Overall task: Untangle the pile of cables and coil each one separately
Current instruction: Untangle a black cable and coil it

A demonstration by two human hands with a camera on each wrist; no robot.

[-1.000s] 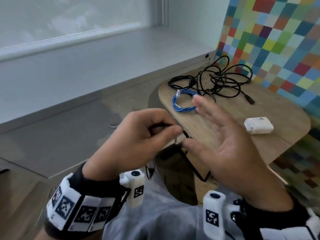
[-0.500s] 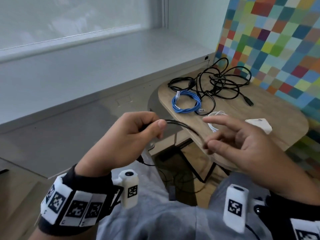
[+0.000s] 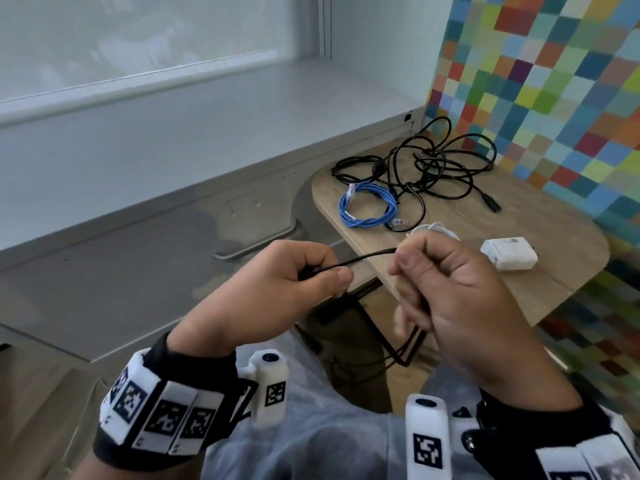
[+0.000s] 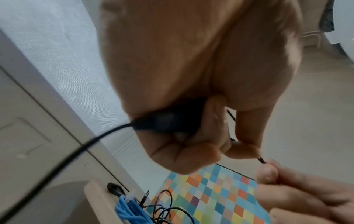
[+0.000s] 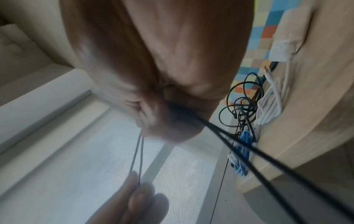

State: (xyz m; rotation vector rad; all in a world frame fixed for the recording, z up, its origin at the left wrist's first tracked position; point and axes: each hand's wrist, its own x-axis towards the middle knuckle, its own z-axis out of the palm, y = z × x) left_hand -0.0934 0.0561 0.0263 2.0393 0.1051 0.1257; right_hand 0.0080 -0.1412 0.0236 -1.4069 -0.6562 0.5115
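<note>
A thin black cable [image 3: 360,259] runs taut between my two hands, held in front of the table. My left hand [image 3: 311,271] pinches its thicker plug end [image 4: 168,122] between thumb and curled fingers. My right hand [image 3: 408,261] is curled round the same cable [image 5: 229,137], and strands of it hang down below that hand [image 3: 412,341]. On the wooden table [image 3: 554,271] lie a tangled pile of black cables [image 3: 440,168], a coiled blue cable [image 3: 369,209] and a white cable [image 3: 436,228] partly hidden behind my right hand.
A white power adapter [image 3: 509,252] sits on the table to the right. A multicoloured checkered wall [image 3: 554,81] stands behind the table, and a grey windowsill [image 3: 173,116] runs along the left. The table's dark metal legs [image 3: 381,334] show beneath my hands.
My right hand, open a second ago, has closed round the black cable and drawn it taut from the left hand. The left hand has kept its hold on the plug end.
</note>
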